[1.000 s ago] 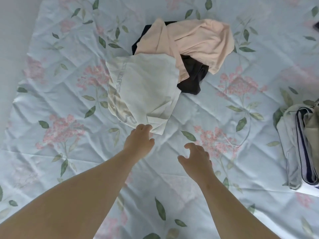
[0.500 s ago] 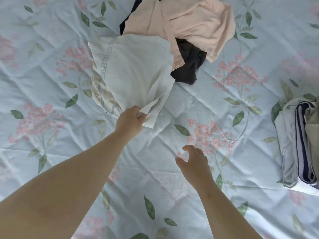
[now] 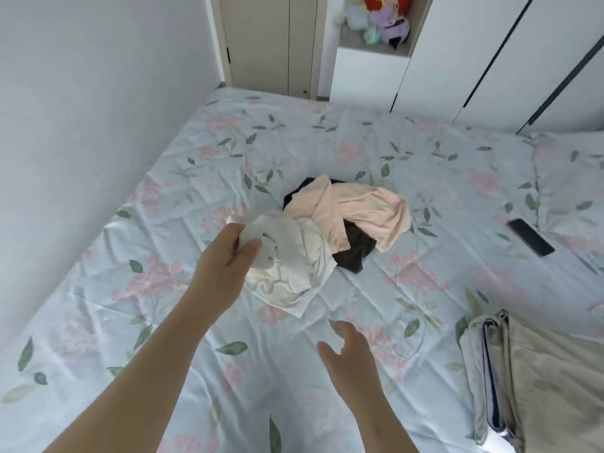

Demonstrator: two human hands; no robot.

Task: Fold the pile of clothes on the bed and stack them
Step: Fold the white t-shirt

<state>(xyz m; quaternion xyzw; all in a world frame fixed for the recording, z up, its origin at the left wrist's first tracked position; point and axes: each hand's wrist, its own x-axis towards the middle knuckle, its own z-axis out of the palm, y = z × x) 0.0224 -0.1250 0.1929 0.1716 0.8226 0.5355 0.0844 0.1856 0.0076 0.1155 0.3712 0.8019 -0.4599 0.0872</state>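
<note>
A small pile of clothes lies mid-bed: a white printed garment (image 3: 294,266) in front, a peach garment (image 3: 356,210) behind it and a black one (image 3: 354,253) underneath. My left hand (image 3: 228,256) grips a bunched edge of the white garment and lifts it off the floral bedsheet (image 3: 163,322). My right hand (image 3: 348,351) hovers open above the sheet, nearer to me, holding nothing. A stack of folded clothes (image 3: 536,380), beige on top with a navy-striped piece below, sits at the right edge.
A black phone (image 3: 531,237) lies on the bed at the right, beside a floral pillow (image 3: 575,184). A white wall runs along the bed's left side. Wardrobe doors and a shelf of plush toys (image 3: 382,21) stand beyond the far end.
My left hand has closed on the white garment's edge and raised it, bunching the cloth. The view has tilted up, showing the room. My right hand stays open above the sheet.
</note>
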